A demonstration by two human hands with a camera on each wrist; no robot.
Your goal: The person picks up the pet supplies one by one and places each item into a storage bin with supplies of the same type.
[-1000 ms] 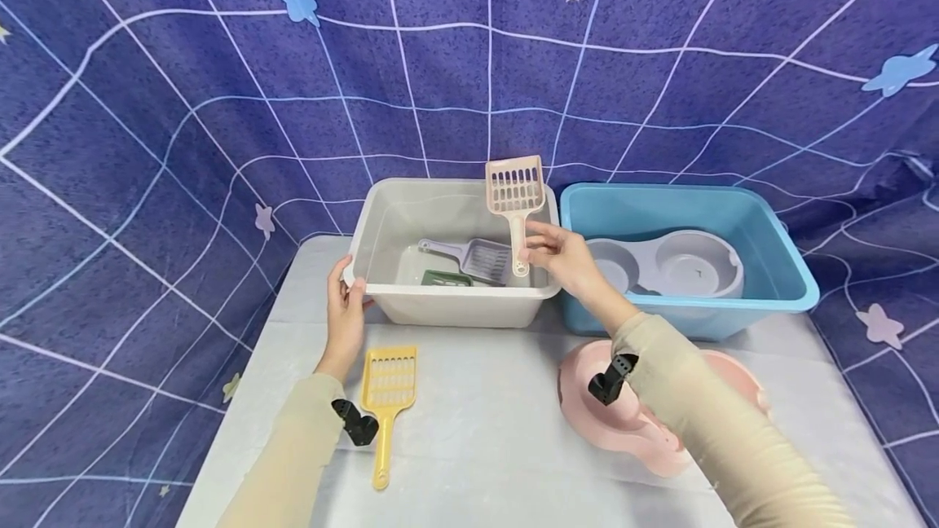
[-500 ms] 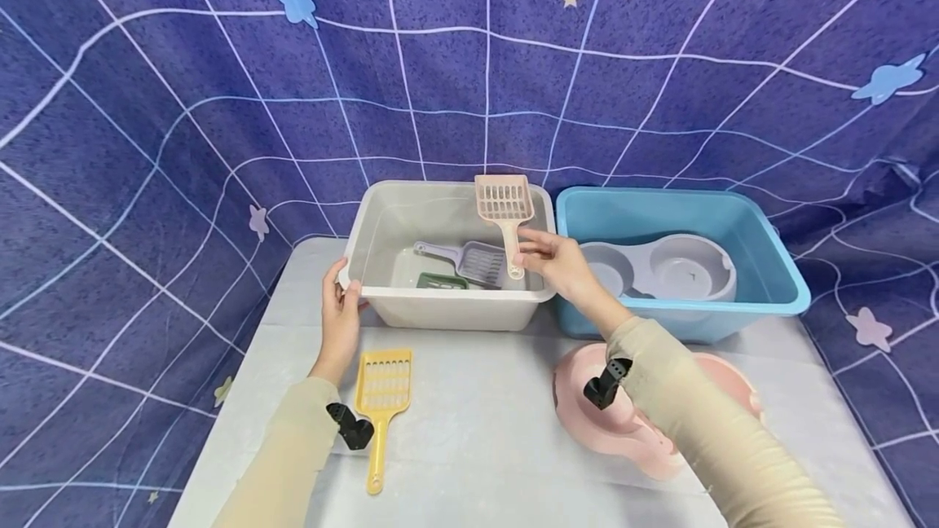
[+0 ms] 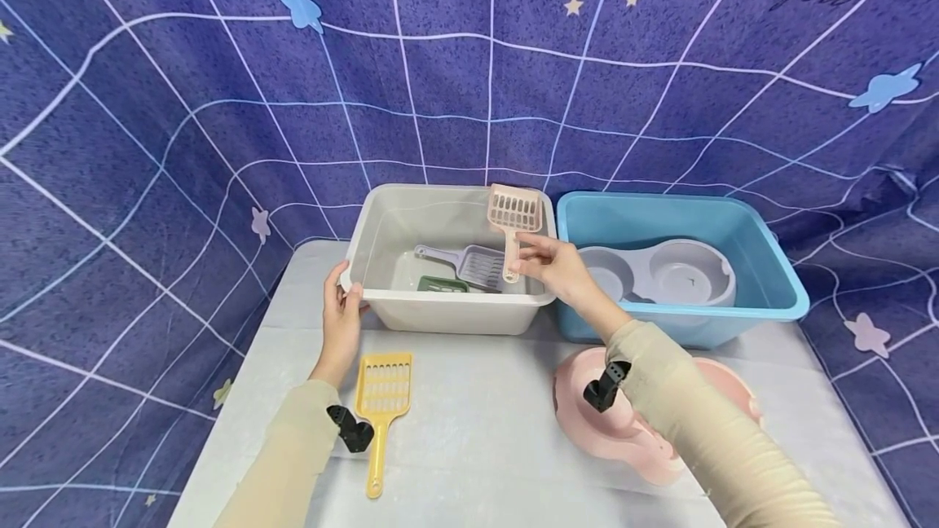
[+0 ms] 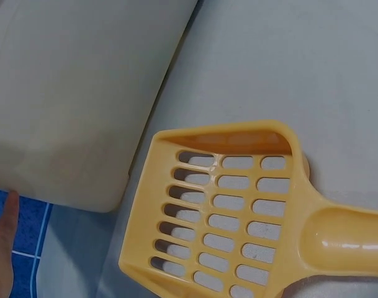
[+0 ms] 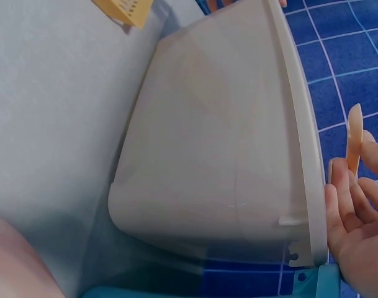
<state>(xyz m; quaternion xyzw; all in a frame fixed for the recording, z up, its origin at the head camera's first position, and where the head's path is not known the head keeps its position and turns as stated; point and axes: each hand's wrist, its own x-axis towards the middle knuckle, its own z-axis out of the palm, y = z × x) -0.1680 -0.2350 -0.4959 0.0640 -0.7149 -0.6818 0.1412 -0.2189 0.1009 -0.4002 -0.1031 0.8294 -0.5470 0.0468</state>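
My right hand pinches the handle of a pale pink litter scoop, its slotted head up over the right part of the grey-white bin. In the right wrist view the scoop's handle end shows between thumb and fingers beside the bin's rim. My left hand grips the bin's left front corner, thumb at the rim. Inside the bin lie a lilac scoop and a dark green slotted piece. A yellow litter scoop lies on the table by my left wrist.
Right of the bin stands a blue bin holding a lilac double bowl. A pink double bowl sits on the table under my right forearm. A blue-purple patterned curtain hangs close behind both bins.
My right hand has lowered the pale pink scoop a little, so its head now sits mostly within the bin's outline. The left hand keeps its grip on the corner.
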